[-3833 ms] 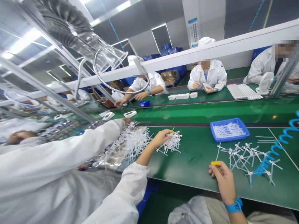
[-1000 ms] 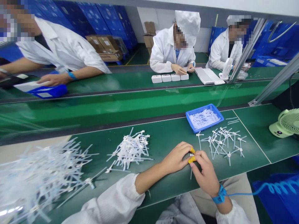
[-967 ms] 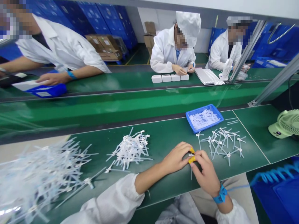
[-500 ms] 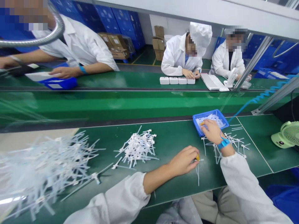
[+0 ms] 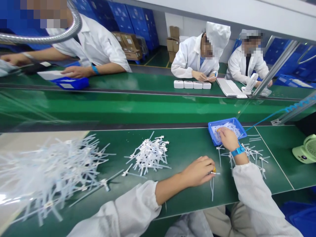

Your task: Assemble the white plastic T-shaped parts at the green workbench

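My left hand (image 5: pixel 199 170) rests low over the green bench, fingers closed on a small white plastic piece with thin translucent strips (image 5: pixel 212 190). The strips stick out below the fingertips, and a yellow cover shows on one finger. My right hand (image 5: pixel 229 139) reaches into a blue tray (image 5: pixel 214 139) of small white strips (image 5: pixel 230 125). Its fingers are pinched together, also with a yellow fingertip cover; anything between them is too small to tell. A blue wrist strap (image 5: pixel 237 151) circles the right wrist. Several white pieces with strips (image 5: pixel 250 152) lie beside that wrist.
A small pile of white pieces (image 5: pixel 150 154) lies left of my left hand, and a larger heap (image 5: pixel 61 168) farther left. A green fan (image 5: pixel 304 151) stands at the right. Beyond the green conveyor (image 5: pixel 138 110), several co-workers sit at a bench. A blue cord (image 5: pixel 266 118) runs from the right.
The whole view has shifted slightly, so things appear a little farther right. My right hand stays in the tray and my left hand stays on the white piece, with only slight finger movement.
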A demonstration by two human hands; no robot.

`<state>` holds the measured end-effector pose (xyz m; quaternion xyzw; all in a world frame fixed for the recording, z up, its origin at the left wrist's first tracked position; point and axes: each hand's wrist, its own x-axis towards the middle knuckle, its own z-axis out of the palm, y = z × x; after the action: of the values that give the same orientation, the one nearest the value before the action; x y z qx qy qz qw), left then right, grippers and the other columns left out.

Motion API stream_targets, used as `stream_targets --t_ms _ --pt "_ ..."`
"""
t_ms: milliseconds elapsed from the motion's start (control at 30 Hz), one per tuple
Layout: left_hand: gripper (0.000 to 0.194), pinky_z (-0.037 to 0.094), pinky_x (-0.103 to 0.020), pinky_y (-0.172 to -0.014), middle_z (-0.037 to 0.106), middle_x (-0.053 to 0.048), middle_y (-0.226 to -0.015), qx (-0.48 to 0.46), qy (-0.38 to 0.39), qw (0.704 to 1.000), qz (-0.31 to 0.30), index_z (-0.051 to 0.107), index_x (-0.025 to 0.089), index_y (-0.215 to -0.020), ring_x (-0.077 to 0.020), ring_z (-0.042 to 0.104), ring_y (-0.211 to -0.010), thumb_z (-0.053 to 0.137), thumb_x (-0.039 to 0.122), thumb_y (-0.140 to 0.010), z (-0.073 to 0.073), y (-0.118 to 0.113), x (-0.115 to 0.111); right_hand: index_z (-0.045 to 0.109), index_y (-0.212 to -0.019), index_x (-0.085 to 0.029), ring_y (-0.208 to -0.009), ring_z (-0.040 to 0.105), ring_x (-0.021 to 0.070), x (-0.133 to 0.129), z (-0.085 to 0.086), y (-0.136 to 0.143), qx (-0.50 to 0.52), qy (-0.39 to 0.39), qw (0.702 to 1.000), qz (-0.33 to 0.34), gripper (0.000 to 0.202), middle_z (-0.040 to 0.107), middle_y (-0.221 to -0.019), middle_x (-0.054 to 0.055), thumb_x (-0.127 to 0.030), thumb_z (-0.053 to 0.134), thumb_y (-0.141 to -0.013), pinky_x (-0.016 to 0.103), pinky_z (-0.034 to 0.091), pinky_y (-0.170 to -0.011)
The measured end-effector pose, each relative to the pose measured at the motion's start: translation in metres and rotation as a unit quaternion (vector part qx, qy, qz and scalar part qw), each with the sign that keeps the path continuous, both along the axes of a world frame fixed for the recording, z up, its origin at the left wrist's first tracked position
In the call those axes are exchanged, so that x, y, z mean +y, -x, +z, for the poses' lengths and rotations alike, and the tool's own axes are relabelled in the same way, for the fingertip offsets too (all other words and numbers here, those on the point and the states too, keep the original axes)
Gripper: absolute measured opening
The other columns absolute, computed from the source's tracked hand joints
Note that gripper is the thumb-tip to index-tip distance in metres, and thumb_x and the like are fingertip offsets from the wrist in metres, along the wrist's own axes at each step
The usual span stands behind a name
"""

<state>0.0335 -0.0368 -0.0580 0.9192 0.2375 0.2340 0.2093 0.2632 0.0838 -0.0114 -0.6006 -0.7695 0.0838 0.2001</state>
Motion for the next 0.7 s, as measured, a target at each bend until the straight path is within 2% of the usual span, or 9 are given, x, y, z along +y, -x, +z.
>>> stream_targets --t_ms 100,200,333,467,533,600,700 --pt "0.014 0.049 -0.037 -0.098 0.072 -0.010 -0.119 -0.006 -0.002 1.000 -0.005 0.070 0.019 -0.105 -0.0261 0.065 -0.109 0.063 0.031 -0.108 0.001 0.001 0.000 0.081 -0.108 -0.019 -0.118 0.073 0.0283 -0.004 0.008 -0.002 0.027 -0.011 1.000 -0.002 0.034 0.082 -0.120 0.013 -0.022 0.047 -0.107 0.038 0.053 -0.106" --pt "0.015 0.049 -0.038 -0.100 0.073 -0.011 -0.117 -0.019 0.004 1.000 -0.012 0.071 0.018 -0.105 -0.0264 0.065 -0.109 0.061 0.029 -0.108 0.003 0.001 0.001 0.081 -0.109 -0.018 -0.121 0.073 0.0290 -0.018 0.017 -0.007 0.049 -0.024 0.998 -0.010 0.035 0.081 -0.124 0.014 -0.023 0.046 -0.107 0.040 0.053 -0.108" --pt "0.014 0.049 -0.040 -0.104 0.071 -0.012 -0.121 -0.024 0.021 0.999 -0.014 0.070 0.018 -0.109 -0.0270 0.064 -0.113 0.058 0.019 -0.102 0.010 0.002 -0.001 0.082 -0.108 -0.022 -0.121 0.074 0.0286 -0.051 0.030 -0.012 0.132 -0.068 0.989 -0.003 0.035 0.082 -0.125 0.012 -0.031 0.047 -0.109 0.042 0.055 -0.107" --pt "0.027 0.047 -0.040 -0.105 0.070 -0.010 -0.127 0.005 0.041 0.999 -0.035 0.067 0.020 -0.115 -0.0271 0.062 -0.117 0.055 0.010 -0.092 0.021 0.003 -0.002 0.081 -0.103 -0.023 -0.117 0.075 0.0294 -0.088 0.040 -0.011 0.201 -0.082 0.976 0.012 0.030 0.083 -0.119 0.011 -0.037 0.055 -0.108 0.043 0.055 -0.104" --pt "0.037 0.046 -0.040 -0.103 0.069 -0.009 -0.128 0.014 0.052 0.998 -0.032 0.065 0.022 -0.120 -0.0273 0.060 -0.118 0.054 0.007 -0.088 0.025 0.004 -0.003 0.080 -0.103 -0.024 -0.112 0.076 0.0283 -0.108 0.040 -0.010 0.226 -0.063 0.972 0.008 0.025 0.083 -0.116 0.009 -0.039 0.060 -0.106 0.040 0.057 -0.098" --pt "0.046 0.044 -0.041 -0.099 0.069 -0.009 -0.124 0.019 0.061 0.998 -0.003 0.063 0.022 -0.125 -0.0282 0.058 -0.117 0.055 0.005 -0.082 0.028 0.003 -0.003 0.078 -0.102 -0.024 -0.101 0.076 0.0265 -0.131 0.034 -0.011 0.246 -0.037 0.968 -0.013 0.022 0.082 -0.110 0.008 -0.041 0.064 -0.104 0.037 0.058 -0.089" --pt "0.045 0.042 -0.041 -0.094 0.069 -0.008 -0.115 0.030 0.072 0.996 0.034 0.063 0.022 -0.122 -0.0292 0.056 -0.111 0.056 0.006 -0.081 0.029 0.002 -0.004 0.073 -0.092 -0.024 -0.076 0.069 0.0214 -0.166 0.017 -0.013 0.234 0.013 0.971 -0.051 0.022 0.078 -0.093 0.005 -0.042 0.067 -0.102 0.033 0.053 -0.072"
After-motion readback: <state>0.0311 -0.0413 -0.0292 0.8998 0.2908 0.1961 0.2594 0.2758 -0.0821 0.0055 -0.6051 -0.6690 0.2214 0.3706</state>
